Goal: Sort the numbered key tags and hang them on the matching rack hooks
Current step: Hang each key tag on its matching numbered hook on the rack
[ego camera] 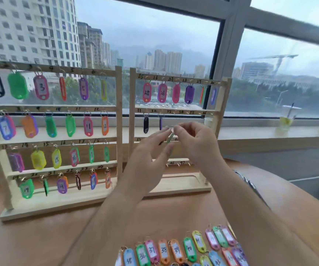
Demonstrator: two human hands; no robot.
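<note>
Key tags (176, 248) lie in rows at the near edge of the table (59, 237) — are those the ones left to hang?

Yes. They lie flat with the numbers up: thirty-seven, thirty-eight, thirty-nine and more.

What is in the hands?

One green tag (169, 139), up in the air past the loose ones and in front of the right rack (132, 121). The right hand (195, 143) pinches its ring (172, 128) with thumb and first finger. The left hand (151, 150) holds the tag's body lightly between fingertip and thumb.

Which way does it point?

Its long side runs up and down, a bit tilted. The ring end is on top and the bottom end is a little to the left. We see only its thin edge, so I cannot read the number.

So what step is this?

I think it is hanging one tag. It is lifted but not on a hook yet.

What comes next?

My guess is to carry the ring farther, to the second bar (185, 112) of the right rack. A black tag (145, 124) and a purple tag (161, 122) hang at its left end, and the hooks to their right look bare. The ring is small — the hook must slip in with care.

And the left rack (119, 112)?

Every hook I can see there has a tag.
</note>
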